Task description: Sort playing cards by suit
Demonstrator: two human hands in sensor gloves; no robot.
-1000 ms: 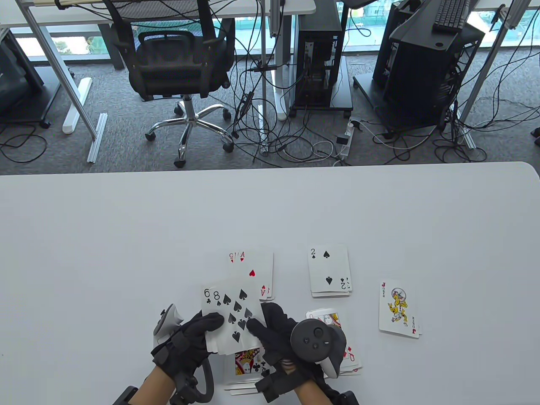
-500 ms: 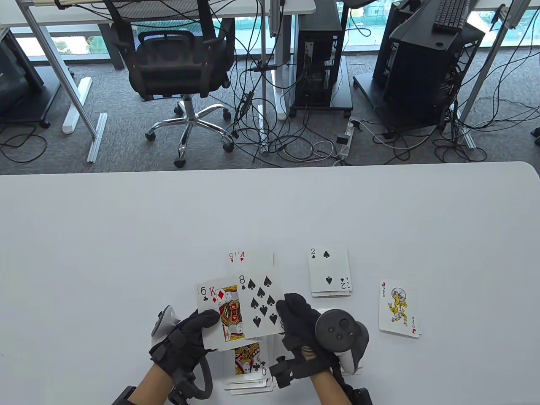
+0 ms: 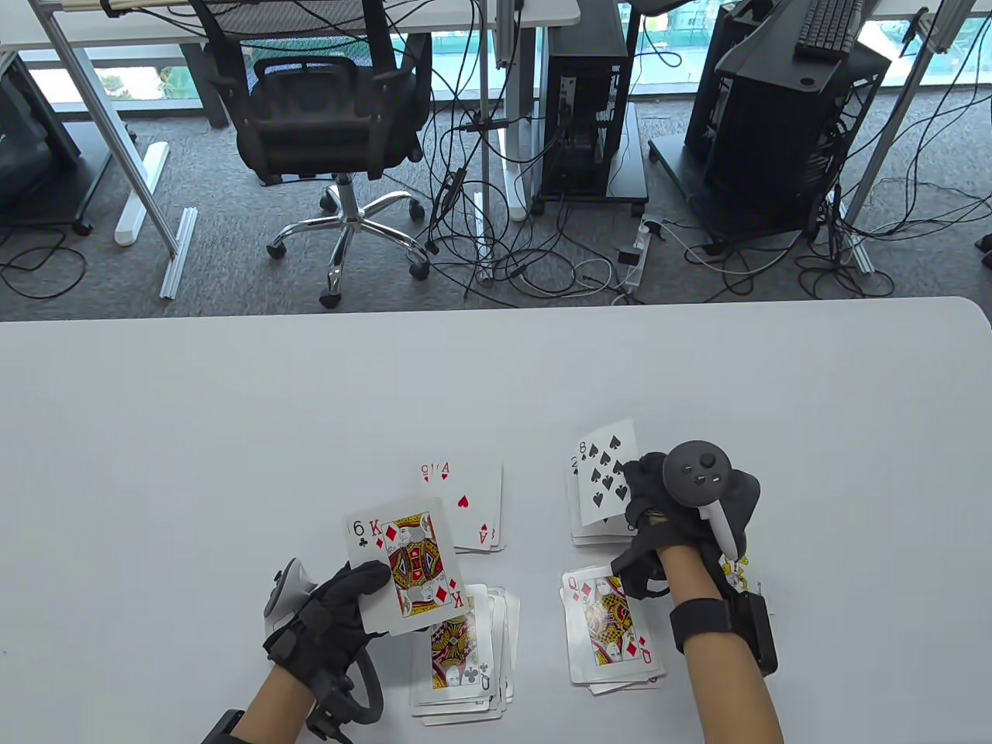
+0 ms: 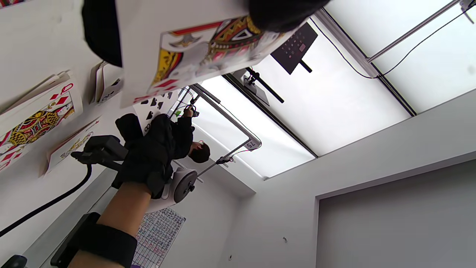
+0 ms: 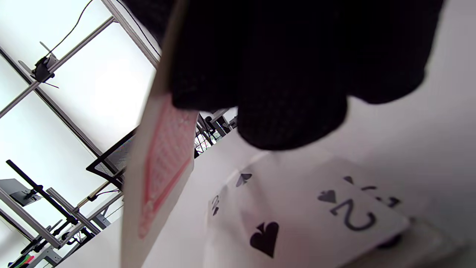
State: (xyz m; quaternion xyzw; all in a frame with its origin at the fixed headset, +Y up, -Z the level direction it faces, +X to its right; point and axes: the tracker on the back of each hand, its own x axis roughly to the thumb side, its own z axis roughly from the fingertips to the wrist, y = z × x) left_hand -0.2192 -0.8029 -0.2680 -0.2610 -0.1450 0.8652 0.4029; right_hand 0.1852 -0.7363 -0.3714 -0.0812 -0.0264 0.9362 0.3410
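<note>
1. Table view: white tabletop (image 3: 232,434) carries four face-up piles: hearts, spades, clubs, diamonds.
2. Left hand (image 3: 329,620) grips the small remaining fan of cards (image 3: 403,562), king of diamonds on top.
3. Right hand (image 3: 659,496) pinches the eight of spades card (image 3: 604,473), tilted just above the two-topped spade pile (image 3: 577,535).
4. Risk: released while tilted, it may slide off and skew the pile.

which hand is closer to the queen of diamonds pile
Right. The right hand hovers just beyond the queen of diamonds pile; the left hand is across the clubs pile.
</note>
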